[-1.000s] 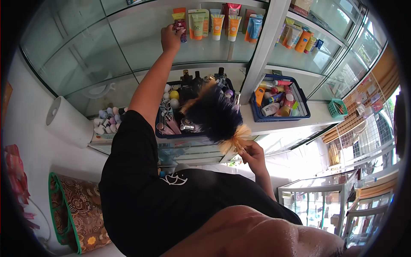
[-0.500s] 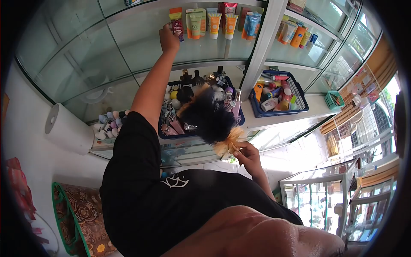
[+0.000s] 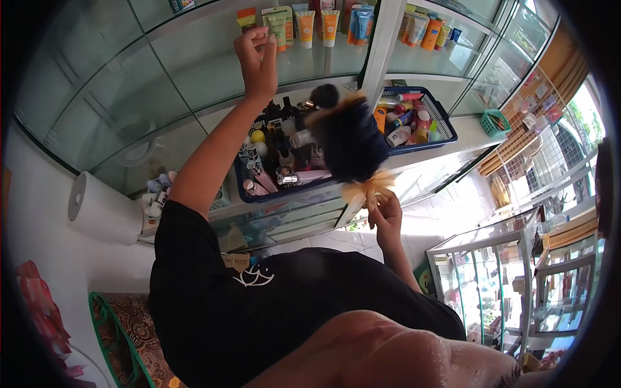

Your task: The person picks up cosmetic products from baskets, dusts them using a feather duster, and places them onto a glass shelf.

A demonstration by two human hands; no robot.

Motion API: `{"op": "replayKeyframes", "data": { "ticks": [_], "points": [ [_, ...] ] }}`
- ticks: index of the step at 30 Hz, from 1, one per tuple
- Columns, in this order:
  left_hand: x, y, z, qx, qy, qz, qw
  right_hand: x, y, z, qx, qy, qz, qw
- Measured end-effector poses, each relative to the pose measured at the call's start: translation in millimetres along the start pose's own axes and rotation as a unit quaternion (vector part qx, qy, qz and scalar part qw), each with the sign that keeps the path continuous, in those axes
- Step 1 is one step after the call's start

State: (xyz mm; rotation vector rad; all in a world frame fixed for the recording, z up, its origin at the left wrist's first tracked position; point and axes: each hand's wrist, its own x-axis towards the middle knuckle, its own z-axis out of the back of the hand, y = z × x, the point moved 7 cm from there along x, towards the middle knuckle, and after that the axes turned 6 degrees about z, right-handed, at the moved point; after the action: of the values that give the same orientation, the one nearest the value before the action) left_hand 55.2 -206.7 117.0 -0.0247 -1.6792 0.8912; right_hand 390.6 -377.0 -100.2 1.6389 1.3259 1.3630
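Observation:
My right hand [image 3: 386, 216] grips the narrow end of a feather duster [image 3: 354, 139], with its fingers closed. The duster has dark fluffy feathers and a tan tuft by my fingers. It is raised over a blue basket [image 3: 284, 194] of bottles and covers part of it. My left hand [image 3: 257, 61] is up at the glass shelf, its curved fingers and thumb apart. The fingertips are beside a green sunscreen tube [image 3: 276, 29]; I cannot tell whether they touch. Behind this hand, a tube with a yellow-green top [image 3: 246, 23] is mostly hidden.
Orange-and-white tubes [image 3: 305, 27] and a blue pouch [image 3: 359, 26] stand further right on the shelf. A second blue basket [image 3: 446, 123] holds mixed bottles. A small green basket [image 3: 495, 123] sits at the counter's end. A white roll [image 3: 103, 205] stands at left.
My left hand has shifted right, from the dark red tube to the green tube. My right hand has swung the feather duster up and right, uncovering more bottles. The view has shifted slightly.

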Motion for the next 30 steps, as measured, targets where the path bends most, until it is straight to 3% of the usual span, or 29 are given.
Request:
{"op": "replayKeyframes", "data": {
  "ticks": [2,5,9,15,18,21,24,30],
  "points": [
    [-17,-33,-4,0.02,0.045,-0.049,0.998,3,5,6,0.004,-0.048,0.005,0.999],
    [-36,-64,-10,0.001,0.082,-0.12,0.989,4,-4,31,0.088,-0.198,-0.025,0.976],
    [-51,-92,-33,0.075,0.147,-0.244,0.956,8,-1,64,0.102,-0.27,-0.016,0.957],
    [-60,-108,-100,0.062,0.255,-0.284,0.922,23,6,111,0.102,-0.337,0.006,0.936],
    [-64,-120,-145,0.021,0.331,-0.224,0.916,45,9,137,0.116,-0.319,0.017,0.94],
    [-70,-127,-198,0.03,0.411,-0.091,0.906,68,15,162,0.112,-0.31,0.017,0.944],
    [-79,-129,-256,0.117,0.482,-0.061,0.866,95,19,192,0.103,-0.289,0.024,0.952],
    [-123,-28,-383,0.209,0.542,0.069,0.811,134,28,238,0.098,-0.254,0.015,0.962]
  ]
}}
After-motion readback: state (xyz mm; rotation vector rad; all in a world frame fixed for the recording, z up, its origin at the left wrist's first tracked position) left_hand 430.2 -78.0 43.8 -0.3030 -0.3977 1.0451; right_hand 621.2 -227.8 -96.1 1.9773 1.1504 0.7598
